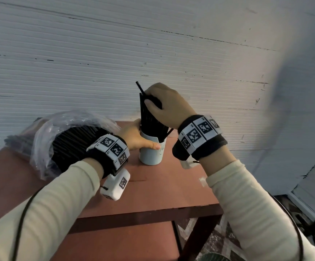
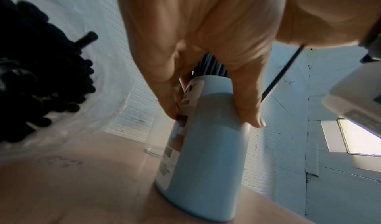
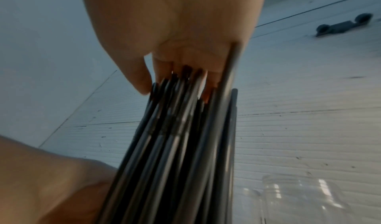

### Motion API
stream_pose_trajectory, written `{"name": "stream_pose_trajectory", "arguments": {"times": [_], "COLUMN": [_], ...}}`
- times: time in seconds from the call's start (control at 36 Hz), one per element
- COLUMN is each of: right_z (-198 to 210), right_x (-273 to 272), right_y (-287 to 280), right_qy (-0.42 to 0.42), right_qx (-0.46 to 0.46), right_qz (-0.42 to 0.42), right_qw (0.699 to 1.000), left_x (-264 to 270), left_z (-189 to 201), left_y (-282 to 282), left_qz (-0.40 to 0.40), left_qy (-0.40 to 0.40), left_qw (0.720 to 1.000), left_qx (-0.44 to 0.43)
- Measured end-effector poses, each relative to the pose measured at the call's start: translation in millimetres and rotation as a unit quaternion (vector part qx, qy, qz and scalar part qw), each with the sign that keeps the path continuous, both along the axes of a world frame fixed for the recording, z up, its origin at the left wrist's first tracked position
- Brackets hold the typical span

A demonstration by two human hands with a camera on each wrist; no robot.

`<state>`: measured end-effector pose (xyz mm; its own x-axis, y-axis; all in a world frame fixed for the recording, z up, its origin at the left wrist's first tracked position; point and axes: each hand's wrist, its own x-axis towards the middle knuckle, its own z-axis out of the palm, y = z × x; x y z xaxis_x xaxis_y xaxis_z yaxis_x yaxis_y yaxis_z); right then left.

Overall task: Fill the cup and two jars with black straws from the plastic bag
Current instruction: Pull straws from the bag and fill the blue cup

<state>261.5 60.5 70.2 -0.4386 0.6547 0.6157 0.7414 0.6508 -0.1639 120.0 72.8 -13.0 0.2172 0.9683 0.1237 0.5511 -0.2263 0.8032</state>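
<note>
A pale blue cup (image 1: 151, 152) stands on the reddish-brown table (image 1: 153, 191), packed with upright black straws (image 1: 149, 117). My left hand (image 1: 139, 137) grips the cup near its rim, thumb in front and fingers behind; the left wrist view shows them wrapped round the cup (image 2: 206, 146). My right hand (image 1: 151, 97) is curled over the straw tops and pinches them; one straw sticks up to the left. In the right wrist view its fingers (image 3: 175, 61) sit among the straw bundle (image 3: 181, 146). The clear plastic bag (image 1: 45, 140), full of black straws, lies at the left.
A clear jar (image 3: 299, 198) stands on the table to the right of the cup, hidden in the head view. A ribbed white wall (image 1: 153, 53) runs just behind the table. The table's right edge is near my right forearm, and a lower shelf sits below.
</note>
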Motion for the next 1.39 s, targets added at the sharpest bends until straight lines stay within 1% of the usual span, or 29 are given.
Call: {"name": "stream_pose_trajectory", "arguments": {"times": [0.11,0.17,0.25,0.31,0.36,0.44,0.56,0.67,0.72,0.78,0.83,0.89,0.94,1.03,1.08,1.11,1.19,1.28,1.33,1.39], "right_z": [-2.5,-2.7,-3.4,-7.0,-11.4,-14.7,-11.9,-12.2,-13.2,-14.6,-17.1,-19.6,-21.3,-25.0,-29.9,-31.9,-31.2,-23.2,-18.1,-16.6], "right_x": [9.2,10.2,6.2,2.8,1.6,5.0,11.7,18.5,24.9,33.0,41.4,48.3,54.9,61.4,61.1,59.4,51.3,41.9,36.7,32.2], "right_y": [-3.0,-6.2,-8.5,-7.1,-5.8,-6.1,-12.6,-14.0,-14.5,-15.5,-18.1,-23.0,-29.0,-34.9,-35.3,-34.5,-30.4,-22.3,-15.0,-7.6], "right_qy": [0.08,0.092,0.047,-0.003,-0.028,0.007,0.055,0.033,0.056,0.096,0.131,0.159,0.16,0.126,0.113,0.116,0.166,0.203,0.203,0.176], "right_qx": [0.01,0.025,0.037,0.03,0.034,0.041,0.047,-0.008,-0.018,0.011,0.044,0.056,0.038,-0.054,-0.1,-0.107,-0.086,-0.033,0.014,0.048], "right_qz": [0.011,0.031,0.042,0.022,-0.012,-0.043,-0.041,-0.032,-0.011,-0.003,-0.011,-0.026,-0.047,-0.066,-0.062,-0.055,-0.027,-0.024,-0.027,-0.032], "right_qw": [0.997,0.995,0.997,0.999,0.999,0.998,0.997,0.999,0.998,0.995,0.99,0.985,0.985,0.988,0.987,0.986,0.982,0.978,0.979,0.983], "left_x": [-0.2,0.4,0.7,0.7,0.5,0.8,0.1,0.3,0.2,0.0,-0.3,-0.7,-1.1,-1.0,-0.9,-0.7,-0.7,-1.4,-0.9,-0.5], "left_z": [-2.8,-2.6,-1.5,-1.2,-1.8,-3.7,-4.7,-5.2,-5.5,-5.7,-6.7,-7.3,-7.2,-5.4,-4.9,-5.1,-5.6,-6.7,-6.7,-6.2], "left_y": [0.6,0.6,0.4,0.0,0.5,2.2,3.6,5.2,5.8,6.4,7.6,7.9,7.5,5.5,4.6,4.7,2.8,2.8,2.2,2.1], "left_qz": [0.009,0.011,0.008,0.008,0.011,0.014,0.012,0.01,0.008,0.003,0.002,0.003,0.001,-0.01,-0.016,-0.019,-0.017,-0.006,-0.002,0.0], "left_qy": [-0.009,-0.008,-0.001,0.002,0.004,0.008,0.0,0.0,-0.004,-0.006,-0.005,-0.005,-0.006,-0.013,-0.02,-0.022,-0.027,-0.031,-0.033,-0.032], "left_qw": [1.0,1.0,1.0,1.0,1.0,1.0,1.0,1.0,1.0,1.0,1.0,1.0,1.0,1.0,1.0,0.999,0.999,0.999,0.999,0.999], "left_qx": [-0.004,-0.004,0.0,0.001,-0.003,-0.007,-0.005,-0.002,-0.003,-0.007,-0.01,-0.009,-0.008,-0.01,-0.013,-0.012,-0.008,-0.009,-0.01,-0.009]}}
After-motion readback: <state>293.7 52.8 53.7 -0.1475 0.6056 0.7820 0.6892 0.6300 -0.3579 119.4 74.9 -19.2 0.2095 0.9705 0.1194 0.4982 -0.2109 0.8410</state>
